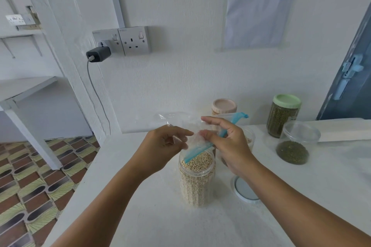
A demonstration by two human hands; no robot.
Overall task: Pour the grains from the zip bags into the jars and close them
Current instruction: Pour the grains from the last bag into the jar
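A clear zip bag (180, 121) with a blue zip strip hangs mouth-down over an open clear jar (196, 178) that is nearly full of pale grains. My left hand (160, 146) pinches the bag's plastic on the left side. My right hand (230, 144) grips the bag near the blue strip, just right of the jar's mouth. The bag looks almost empty. A white lid (245, 188) lies flat on the counter right of the jar, partly hidden by my right forearm.
At the back stand a wooden-lidded jar (224, 106), a green-lidded jar of green grains (283, 116) and an open jar (297, 142) with a little green grain. Behind my right hand sits another open jar (250, 138). The counter's left edge (84, 174) drops to a tiled floor.
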